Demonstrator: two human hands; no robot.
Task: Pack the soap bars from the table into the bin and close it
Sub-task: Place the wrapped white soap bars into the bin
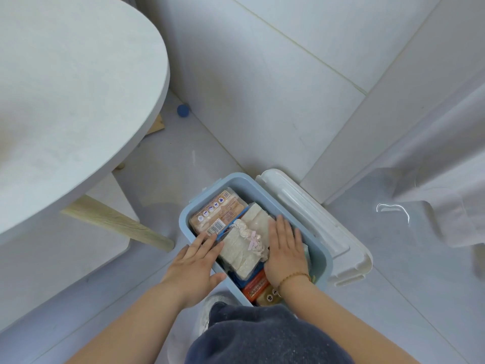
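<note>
- pale floor [380, 298] by a table [65, 88]: blue bin [183, 218] of soap bars [241, 248], white lid [315, 219] alongside.
- left hand [194, 261] and right hand [284, 248] press flat on them, fingers straight.

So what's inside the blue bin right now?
Wrapped soap: a peach pack with a barcode, white lacy bundles in the middle, an orange pack at the near end. The left hand and right hand lie flat on top, hiding what is under them and the lower layers.

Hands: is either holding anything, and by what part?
Nothing held. Left hand lies flat across the bin rim; right hand presses flat on the soap packs.
</note>
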